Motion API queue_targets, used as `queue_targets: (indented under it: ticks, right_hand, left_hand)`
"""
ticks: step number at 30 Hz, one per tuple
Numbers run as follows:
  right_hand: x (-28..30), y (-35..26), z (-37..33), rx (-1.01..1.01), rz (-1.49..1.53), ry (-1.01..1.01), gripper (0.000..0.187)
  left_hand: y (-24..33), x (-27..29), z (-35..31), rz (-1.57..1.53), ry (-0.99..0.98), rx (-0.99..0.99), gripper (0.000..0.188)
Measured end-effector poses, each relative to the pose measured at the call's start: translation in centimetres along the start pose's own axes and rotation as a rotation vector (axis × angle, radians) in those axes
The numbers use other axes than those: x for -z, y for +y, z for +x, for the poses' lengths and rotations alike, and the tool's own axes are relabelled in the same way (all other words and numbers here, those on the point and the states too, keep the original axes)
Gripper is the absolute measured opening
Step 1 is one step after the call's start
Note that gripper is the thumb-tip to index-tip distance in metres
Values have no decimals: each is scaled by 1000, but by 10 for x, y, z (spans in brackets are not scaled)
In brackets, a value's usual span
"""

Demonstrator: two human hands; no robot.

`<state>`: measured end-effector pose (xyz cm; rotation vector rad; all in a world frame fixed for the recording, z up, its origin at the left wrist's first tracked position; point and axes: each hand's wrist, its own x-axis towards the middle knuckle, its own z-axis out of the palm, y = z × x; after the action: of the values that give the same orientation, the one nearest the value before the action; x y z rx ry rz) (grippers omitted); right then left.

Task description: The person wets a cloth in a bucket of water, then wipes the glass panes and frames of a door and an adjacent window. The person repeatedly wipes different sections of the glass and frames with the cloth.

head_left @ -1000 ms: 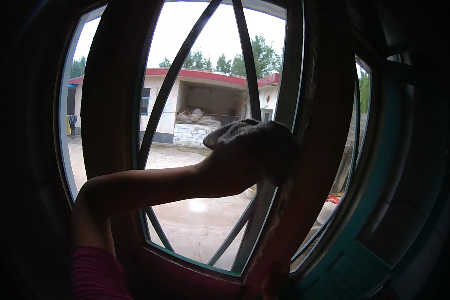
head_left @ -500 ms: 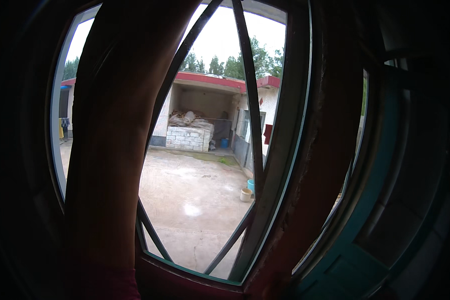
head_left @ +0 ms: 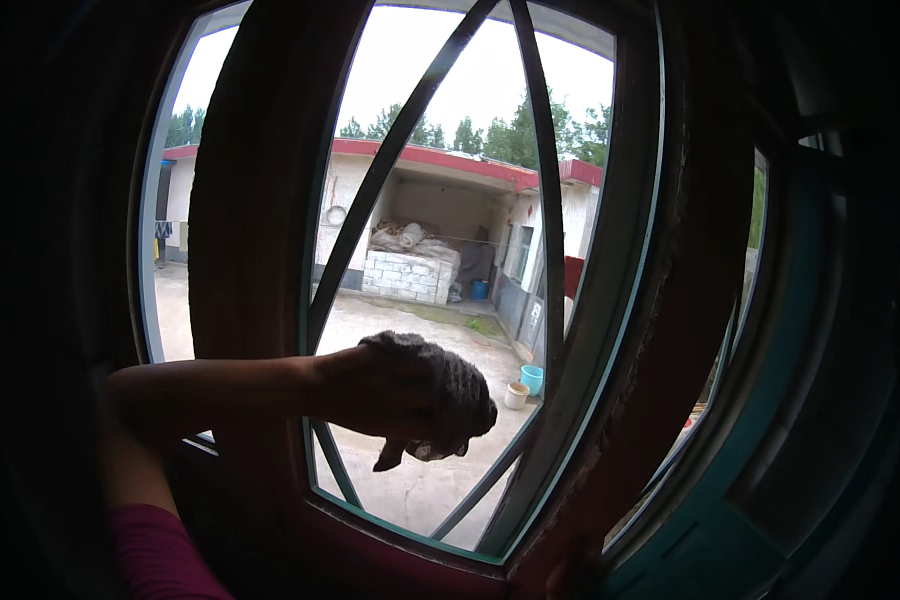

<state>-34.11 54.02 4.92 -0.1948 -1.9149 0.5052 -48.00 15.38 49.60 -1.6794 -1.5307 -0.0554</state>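
Observation:
From the lower left my left arm, in a magenta sleeve, bends sharply at the elbow and reaches rightward across the window. My left hand (head_left: 375, 395) is closed around a dark grey cloth (head_left: 460, 385), bunched up with a loose corner hanging below. The hand and cloth are in front of the lower part of the middle window pane (head_left: 440, 480); whether the cloth touches the glass I cannot tell. Most of the fingers are hidden by the cloth and the dim backlight. My right hand does not show.
Dark diagonal bars (head_left: 545, 190) cross the window, set in a dark frame (head_left: 610, 330). A teal door-like panel (head_left: 710, 530) stands at the right. Outside, a paved yard holds two buckets (head_left: 530, 378) and a white brick stack (head_left: 405, 277).
My left arm, raised upright along the left of the pane before, has come down and bent to the right. The hand and cloth have come into view. The view has shifted slightly.

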Motion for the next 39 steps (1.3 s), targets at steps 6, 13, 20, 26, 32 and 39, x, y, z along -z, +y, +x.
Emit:
queue_targets:
  ticks: [6, 13, 20, 26, 32, 39]
  right_hand:
    - [-10, 9, -16, -26, -154, -163, 53]
    - [11, -59, -3, -334, 59, 73, 51]
    - [29, -60, 31, -332, 58, -52, 62]
    - [24, -60, 37, -430, 202, -57, 61]
    - [27, -49, 45, 122, -107, 27, 52]
    - [42, -53, 34, -11, 34, -69, 52]
  left_hand:
    - [-159, 141, 105, 461, 615, -49, 24]
    - [-197, 164, 217, 1129, 557, 190, 27]
    - [-63, 21, 150, 358, 771, -55, 21]
    - [111, -148, 17, -53, 364, 115, 27]
    - [193, -155, -64, -878, -327, 243, 26]
    - [56, -105, -31, -586, 171, 169, 32]
